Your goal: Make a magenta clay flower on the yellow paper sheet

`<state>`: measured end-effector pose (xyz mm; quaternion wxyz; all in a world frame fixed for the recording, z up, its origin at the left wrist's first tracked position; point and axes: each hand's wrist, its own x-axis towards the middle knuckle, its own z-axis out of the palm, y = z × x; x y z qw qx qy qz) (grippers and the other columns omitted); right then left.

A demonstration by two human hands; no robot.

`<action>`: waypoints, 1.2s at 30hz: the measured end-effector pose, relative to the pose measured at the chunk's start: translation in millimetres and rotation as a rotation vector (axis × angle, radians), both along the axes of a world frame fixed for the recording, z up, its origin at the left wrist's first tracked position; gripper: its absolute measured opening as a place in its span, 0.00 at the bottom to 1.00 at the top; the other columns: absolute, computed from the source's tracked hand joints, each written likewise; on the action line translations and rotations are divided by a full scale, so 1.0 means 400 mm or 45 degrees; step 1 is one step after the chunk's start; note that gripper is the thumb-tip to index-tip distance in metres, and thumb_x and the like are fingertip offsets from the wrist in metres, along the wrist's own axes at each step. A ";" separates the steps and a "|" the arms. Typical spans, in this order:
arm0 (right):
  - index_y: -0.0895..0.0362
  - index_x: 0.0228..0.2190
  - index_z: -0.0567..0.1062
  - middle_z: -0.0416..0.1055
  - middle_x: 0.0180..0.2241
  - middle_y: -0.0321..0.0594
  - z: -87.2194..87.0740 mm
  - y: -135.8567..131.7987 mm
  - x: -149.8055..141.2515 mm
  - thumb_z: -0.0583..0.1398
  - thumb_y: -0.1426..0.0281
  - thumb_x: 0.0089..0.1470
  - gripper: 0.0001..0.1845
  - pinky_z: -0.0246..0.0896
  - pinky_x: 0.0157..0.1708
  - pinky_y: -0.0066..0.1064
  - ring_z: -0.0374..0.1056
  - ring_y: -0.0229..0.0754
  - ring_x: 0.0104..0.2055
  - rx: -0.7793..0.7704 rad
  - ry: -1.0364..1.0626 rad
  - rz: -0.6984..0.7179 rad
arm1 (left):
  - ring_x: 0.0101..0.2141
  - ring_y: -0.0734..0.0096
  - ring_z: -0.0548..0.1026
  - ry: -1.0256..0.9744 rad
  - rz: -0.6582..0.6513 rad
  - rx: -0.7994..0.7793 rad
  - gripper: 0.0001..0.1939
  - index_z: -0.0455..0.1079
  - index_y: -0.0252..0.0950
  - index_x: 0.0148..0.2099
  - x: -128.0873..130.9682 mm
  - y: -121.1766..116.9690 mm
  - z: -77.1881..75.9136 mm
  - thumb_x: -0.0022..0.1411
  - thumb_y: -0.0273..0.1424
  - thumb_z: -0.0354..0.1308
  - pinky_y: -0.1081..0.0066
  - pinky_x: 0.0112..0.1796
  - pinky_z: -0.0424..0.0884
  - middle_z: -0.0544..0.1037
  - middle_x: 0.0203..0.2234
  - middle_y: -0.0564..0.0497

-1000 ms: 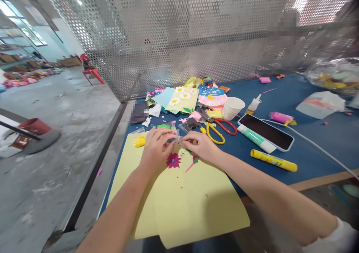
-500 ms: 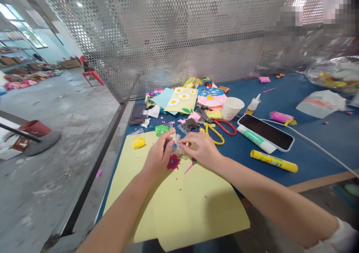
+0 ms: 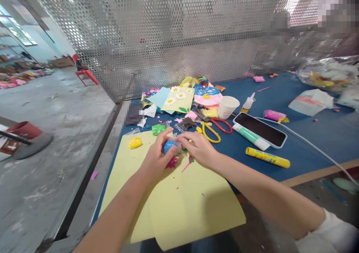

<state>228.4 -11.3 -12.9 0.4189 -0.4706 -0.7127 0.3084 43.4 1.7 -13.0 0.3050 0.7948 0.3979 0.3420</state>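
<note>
Both hands meet over a large yellow paper sheet (image 3: 179, 204) on the blue table (image 3: 305, 148). My left hand (image 3: 157, 156) is closed round a small clear packet of blue clay (image 3: 169, 146). My right hand (image 3: 198, 148) pinches the packet's right end with its fingers closed. Under the hands a magenta paper flower (image 3: 171, 163) and a pink stem piece (image 3: 187, 165) lie on the sheet. A yellow clay lump (image 3: 135, 142) rests on the sheet's far left corner, and a green clay packet (image 3: 158, 129) lies just beyond the sheet.
Scissors with yellow and red handles (image 3: 214, 129), a paper cup (image 3: 227, 107), a phone (image 3: 259, 129), two glue sticks (image 3: 266, 157), a glue bottle (image 3: 248, 102) and paper flower crafts (image 3: 179, 98) crowd the table. A perforated metal screen (image 3: 179, 40) stands behind. The table's left edge drops to a concrete floor (image 3: 50, 133).
The blue clay packet has come up into plain view between my hands, with the left fingers now wrapped round it. The view has shifted a little to the right.
</note>
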 end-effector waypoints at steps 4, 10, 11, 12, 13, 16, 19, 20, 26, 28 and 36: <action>0.55 0.31 0.80 0.78 0.33 0.40 0.001 0.005 0.008 0.57 0.67 0.57 0.11 0.62 0.34 0.31 0.71 0.43 0.35 -0.092 0.132 -0.062 | 0.40 0.65 0.74 0.108 -0.019 0.082 0.28 0.52 0.43 0.65 -0.001 -0.002 -0.002 0.63 0.31 0.50 0.65 0.42 0.70 0.74 0.45 0.46; 0.56 0.35 0.81 0.72 0.35 0.40 -0.014 0.013 0.005 0.60 0.65 0.51 0.12 0.64 0.28 0.29 0.68 0.38 0.32 -0.254 0.405 0.092 | 0.40 0.63 0.74 0.167 0.070 0.173 0.28 0.49 0.44 0.67 -0.011 0.011 -0.008 0.67 0.35 0.47 0.64 0.40 0.70 0.76 0.44 0.47; 0.55 0.36 0.81 0.71 0.35 0.39 -0.017 0.015 0.004 0.61 0.66 0.50 0.12 0.64 0.27 0.29 0.67 0.38 0.32 -0.306 0.490 0.135 | 0.40 0.63 0.74 0.171 0.073 0.188 0.28 0.48 0.44 0.67 -0.011 0.012 -0.008 0.68 0.35 0.47 0.63 0.40 0.70 0.76 0.43 0.47; 0.54 0.35 0.82 0.69 0.35 0.39 -0.019 0.016 0.004 0.62 0.66 0.48 0.12 0.64 0.26 0.28 0.66 0.38 0.33 -0.354 0.569 0.173 | 0.40 0.63 0.75 0.173 0.072 0.200 0.28 0.48 0.45 0.68 -0.011 0.012 -0.006 0.68 0.35 0.47 0.63 0.40 0.70 0.77 0.42 0.48; 0.53 0.34 0.82 0.68 0.35 0.39 -0.020 0.017 0.004 0.63 0.67 0.47 0.11 0.63 0.26 0.28 0.66 0.38 0.33 -0.389 0.627 0.201 | 0.40 0.64 0.75 0.173 0.067 0.208 0.28 0.47 0.45 0.68 -0.010 0.012 -0.005 0.67 0.34 0.47 0.64 0.40 0.70 0.77 0.41 0.49; 0.54 0.29 0.82 0.69 0.35 0.39 -0.020 0.018 0.004 0.62 0.69 0.48 0.08 0.64 0.29 0.29 0.67 0.38 0.34 -0.333 0.621 0.209 | 0.38 0.65 0.76 0.172 0.083 0.226 0.31 0.45 0.45 0.68 -0.006 0.007 0.001 0.66 0.32 0.48 0.65 0.40 0.70 0.78 0.38 0.52; 0.55 0.30 0.82 0.70 0.33 0.39 -0.019 0.018 0.005 0.61 0.71 0.51 0.08 0.62 0.29 0.28 0.66 0.36 0.32 -0.202 0.516 0.120 | 0.39 0.64 0.76 0.257 0.103 0.347 0.31 0.48 0.43 0.68 -0.006 0.004 0.004 0.64 0.31 0.49 0.65 0.40 0.71 0.79 0.37 0.52; 0.55 0.31 0.82 0.71 0.32 0.39 -0.021 0.018 0.006 0.61 0.71 0.51 0.08 0.61 0.29 0.28 0.65 0.36 0.31 -0.154 0.458 0.081 | 0.40 0.63 0.76 0.296 0.106 0.418 0.30 0.49 0.42 0.67 -0.008 0.003 0.004 0.64 0.31 0.50 0.65 0.41 0.71 0.79 0.38 0.51; 0.53 0.37 0.82 0.72 0.31 0.39 -0.033 0.014 0.009 0.62 0.66 0.54 0.10 0.63 0.31 0.30 0.67 0.39 0.33 0.036 0.256 0.124 | 0.39 0.62 0.77 0.403 0.158 0.580 0.30 0.50 0.39 0.67 -0.014 0.007 -0.002 0.64 0.32 0.50 0.67 0.38 0.71 0.79 0.38 0.49; 0.54 0.37 0.81 0.71 0.31 0.39 -0.029 0.009 0.009 0.62 0.67 0.54 0.09 0.63 0.32 0.30 0.67 0.39 0.33 0.046 0.217 0.156 | 0.39 0.62 0.77 0.393 0.170 0.559 0.31 0.48 0.40 0.67 -0.013 0.006 -0.001 0.64 0.33 0.51 0.67 0.39 0.71 0.79 0.37 0.50; 0.55 0.34 0.77 0.75 0.32 0.39 0.009 0.000 0.009 0.59 0.70 0.57 0.06 0.56 0.34 0.30 0.67 0.40 0.34 0.138 -0.324 0.053 | 0.40 0.63 0.78 0.333 0.154 0.495 0.28 0.52 0.39 0.65 -0.013 0.008 -0.002 0.65 0.37 0.51 0.68 0.39 0.71 0.80 0.37 0.49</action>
